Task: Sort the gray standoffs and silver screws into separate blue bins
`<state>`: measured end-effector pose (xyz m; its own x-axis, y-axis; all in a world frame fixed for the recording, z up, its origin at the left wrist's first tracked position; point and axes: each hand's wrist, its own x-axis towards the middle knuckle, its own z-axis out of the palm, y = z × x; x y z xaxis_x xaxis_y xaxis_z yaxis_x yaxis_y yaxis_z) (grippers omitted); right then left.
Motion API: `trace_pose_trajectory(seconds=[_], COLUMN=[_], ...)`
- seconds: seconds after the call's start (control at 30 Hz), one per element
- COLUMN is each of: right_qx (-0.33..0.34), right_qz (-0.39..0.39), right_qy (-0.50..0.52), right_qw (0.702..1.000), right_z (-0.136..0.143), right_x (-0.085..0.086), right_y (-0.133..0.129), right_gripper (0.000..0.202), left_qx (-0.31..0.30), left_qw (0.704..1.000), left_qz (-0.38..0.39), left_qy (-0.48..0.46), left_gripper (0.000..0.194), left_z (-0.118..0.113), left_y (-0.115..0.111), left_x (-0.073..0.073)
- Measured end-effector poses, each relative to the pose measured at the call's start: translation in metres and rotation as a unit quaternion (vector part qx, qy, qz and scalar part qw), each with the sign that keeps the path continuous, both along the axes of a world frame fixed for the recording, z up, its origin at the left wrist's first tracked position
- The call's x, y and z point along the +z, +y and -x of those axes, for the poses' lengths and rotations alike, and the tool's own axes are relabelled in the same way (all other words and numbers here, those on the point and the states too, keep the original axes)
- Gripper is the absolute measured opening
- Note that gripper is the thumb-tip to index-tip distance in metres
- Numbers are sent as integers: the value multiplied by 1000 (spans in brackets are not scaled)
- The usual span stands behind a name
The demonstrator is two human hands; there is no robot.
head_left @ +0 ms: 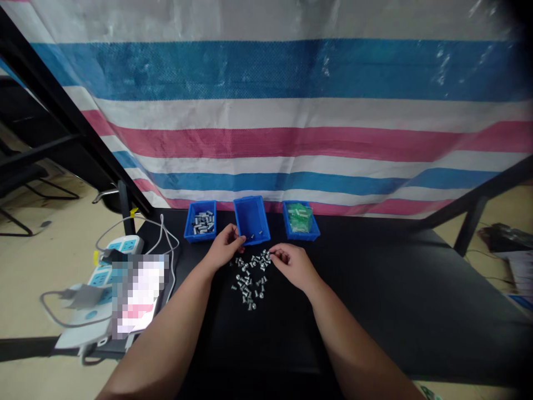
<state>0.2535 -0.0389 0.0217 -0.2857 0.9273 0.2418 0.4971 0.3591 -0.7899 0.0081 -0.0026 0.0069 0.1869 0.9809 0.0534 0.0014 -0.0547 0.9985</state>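
A loose spread of silver screws [246,282] lies on the black table between my hands. Behind them a blue bin [253,211] sits slightly askew, with a few small screws at its near end. My left hand [225,248] is closed at the near left corner of this bin, thumb at the rim and fingers partly hidden. At the right edge of the screws, my right hand [293,262] has its fingers curled in and the thumb and index pinched together on a screw [268,256], which the fingertips partly cover.
Left of the middle bin is another blue bin [187,222] of small metal cylinders. A third blue bin [314,232] on the right holds green plastic packets. On the left lie a power strip [120,244], cables and a phone with a blurred screen [139,294]. A striped sheet [291,111] hangs behind.
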Motion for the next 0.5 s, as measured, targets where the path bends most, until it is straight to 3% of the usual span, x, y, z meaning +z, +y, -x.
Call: trace_pose_trajectory(seconds=[0.17,0.5], right_qx=[22,-15], right_qz=[-3,3], right_qy=[-90,-169], right_qw=[996,986], right_z=[0,4], right_x=[-3,2], right_y=[-1,-6], right_gripper=[9,11], left_qx=[-1,-2], left_qw=[1000,1000], left_qz=[-1,-4], left_qy=[-2,0], left_gripper=[35,34], left_z=[1,0], left_y=[0,0], left_x=[-3,-2])
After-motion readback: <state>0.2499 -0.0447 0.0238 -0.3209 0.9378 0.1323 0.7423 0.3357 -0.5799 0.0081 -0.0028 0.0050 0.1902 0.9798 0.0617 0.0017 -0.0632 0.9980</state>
